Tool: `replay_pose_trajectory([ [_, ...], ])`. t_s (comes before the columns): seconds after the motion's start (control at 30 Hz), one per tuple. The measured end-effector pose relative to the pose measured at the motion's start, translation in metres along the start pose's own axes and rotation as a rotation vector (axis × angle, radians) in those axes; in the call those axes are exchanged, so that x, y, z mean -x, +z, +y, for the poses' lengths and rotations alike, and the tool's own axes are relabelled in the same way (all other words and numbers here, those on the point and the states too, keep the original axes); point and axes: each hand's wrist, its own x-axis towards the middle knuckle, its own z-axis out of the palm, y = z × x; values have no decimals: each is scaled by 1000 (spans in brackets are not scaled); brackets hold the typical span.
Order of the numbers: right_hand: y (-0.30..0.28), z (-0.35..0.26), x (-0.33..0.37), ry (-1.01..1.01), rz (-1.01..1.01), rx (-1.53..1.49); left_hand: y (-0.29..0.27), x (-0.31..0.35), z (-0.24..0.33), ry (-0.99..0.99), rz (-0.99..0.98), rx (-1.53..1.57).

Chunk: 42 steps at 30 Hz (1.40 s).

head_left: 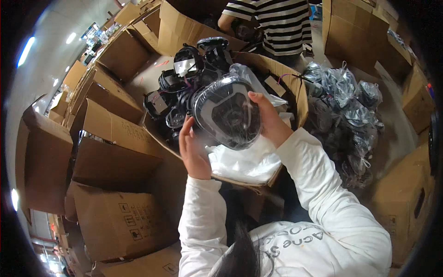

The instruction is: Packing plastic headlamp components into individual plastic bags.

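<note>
Between my hands is a black oval unit with a clear, shiny domed front [227, 113] and a grey angular band inside; its exact kind I cannot tell. My right hand [272, 117] grips its right edge, thumb on the front face. My left hand [194, 150] is at its lower left edge, fingers upright and slightly blurred, seemingly supporting it. Below it is an open cardboard box [302, 99] with white plastic wrapping [247, 161] in its near part. Similar black units [188, 64], some with pale tags, are heaped at the box's far left.
On the floor at right lies a large pile of plastic-bagged dark items [344, 111]. Cardboard boxes [117, 147] stand close on the left, and another box [401, 198] is at the lower right. A person in a striped shirt [281, 23] works beyond the box.
</note>
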Motion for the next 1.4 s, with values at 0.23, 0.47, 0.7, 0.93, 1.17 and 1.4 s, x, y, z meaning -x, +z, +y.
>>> replay_pose_trajectory([
  [0.23,21,-3,37,-336,37,675,24,18,-7,-210,-11,-30],
  [0.47,-25,-51,21,-328,-399,260,-7,-8,0,-382,-184,521],
  [0.7,-51,-62,8,-214,-898,-138,2,-26,-18,-883,-362,755],
  [0.93,-39,-60,16,-98,-1041,-225,-7,-34,-47,-746,-241,224],
  [1.17,13,-28,64,361,-825,109,34,-9,-83,-431,-36,149],
  [1.4,18,44,79,80,-784,785,17,13,-116,-465,173,6],
])
